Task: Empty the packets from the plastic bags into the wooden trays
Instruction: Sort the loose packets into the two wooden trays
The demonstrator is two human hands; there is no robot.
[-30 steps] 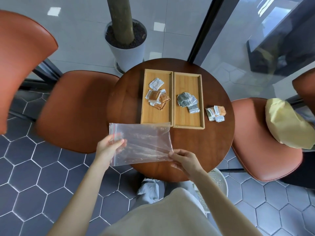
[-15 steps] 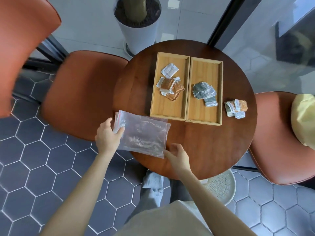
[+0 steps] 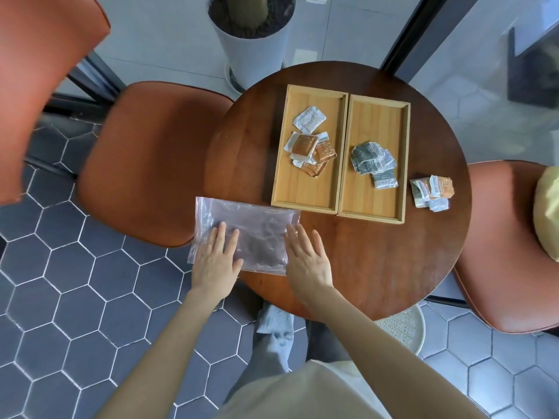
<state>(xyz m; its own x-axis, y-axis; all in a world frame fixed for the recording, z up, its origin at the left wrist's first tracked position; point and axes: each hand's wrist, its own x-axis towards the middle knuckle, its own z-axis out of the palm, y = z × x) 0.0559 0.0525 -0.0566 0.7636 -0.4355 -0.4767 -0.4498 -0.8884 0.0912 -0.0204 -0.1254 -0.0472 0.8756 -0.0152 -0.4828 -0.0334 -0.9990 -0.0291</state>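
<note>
An empty clear plastic bag [image 3: 254, 225] lies flat at the near left edge of the round wooden table [image 3: 378, 267], partly overhanging it. My left hand [image 3: 216, 261] rests flat on the bag's left part, fingers spread. My right hand [image 3: 307, 258] lies flat at the bag's right end, fingers spread. Beyond them stand two wooden trays side by side. The left tray [image 3: 284, 192] holds white and orange-brown packets [image 3: 311, 146]. The right tray [image 3: 390, 204] holds grey-green packets [image 3: 373, 161]. A small pile of mixed packets [image 3: 432, 192] lies on the table right of the trays.
Orange chairs stand left [image 3: 145, 164] and right [image 3: 508, 252] of the table, with a yellow cushion [image 3: 547, 216] on the right one. A white plant pot [image 3: 251, 46] stands behind the table. A white perforated bin [image 3: 405, 328] shows under the table's near edge.
The bag came down from being held up between both hands to lying flat on the table. Both hands let go of its edges and now press flat on it.
</note>
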